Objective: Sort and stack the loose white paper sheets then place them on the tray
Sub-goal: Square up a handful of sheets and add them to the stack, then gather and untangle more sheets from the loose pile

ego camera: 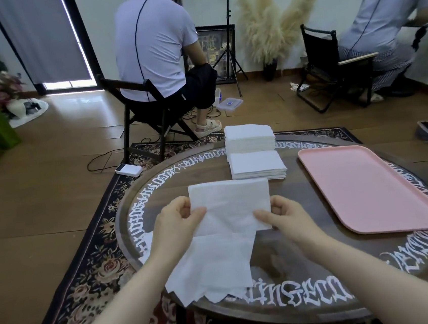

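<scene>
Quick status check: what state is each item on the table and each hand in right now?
held sheet: lifted, pinched at both sides
left hand: pinch grip on sheet
right hand: pinch grip on sheet
loose sheets: unsorted, overhanging table edge
near stack: squared
far stack: taller, squared
pink tray: empty

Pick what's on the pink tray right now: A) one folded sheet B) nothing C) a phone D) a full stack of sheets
B: the pink tray lies bare on the round table, both stacks sit to its left on the table, and the left hand and right hand pinch a sheet between them.
</scene>
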